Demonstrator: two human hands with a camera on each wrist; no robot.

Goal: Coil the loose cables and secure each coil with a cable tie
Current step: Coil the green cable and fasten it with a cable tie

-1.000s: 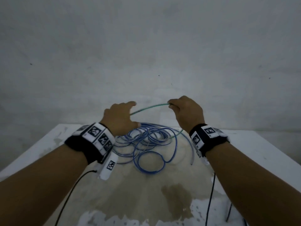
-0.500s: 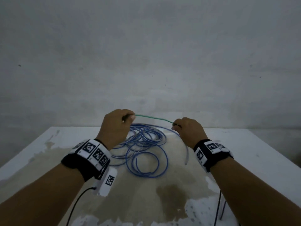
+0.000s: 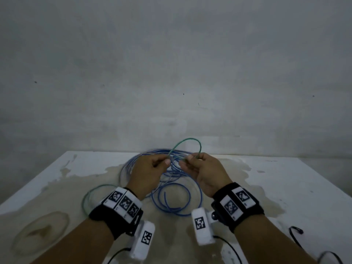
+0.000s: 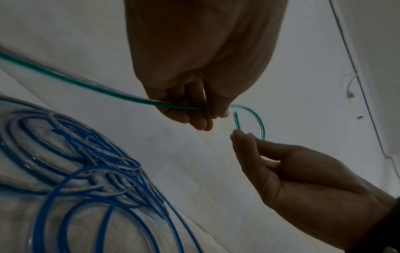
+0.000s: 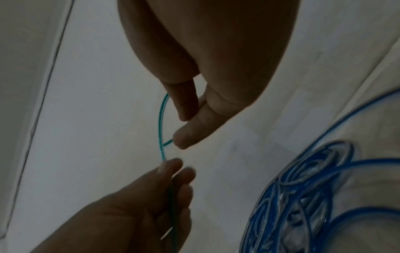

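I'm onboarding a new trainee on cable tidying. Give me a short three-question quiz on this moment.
1. True or false: both hands pinch the green cable.
2. Which cable lies in loops on the white table: A green, B blue, C black?
3. Fill in: the green cable arches in a ____ between the left hand and right hand.

Key: 1 true; 2 B, the blue cable; 3 loop.

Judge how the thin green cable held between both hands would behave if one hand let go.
The green cable holds a smooth arch between the left hand and right hand, so it is probably springy. Released, it would likely uncurl rather than drop. It looks light.
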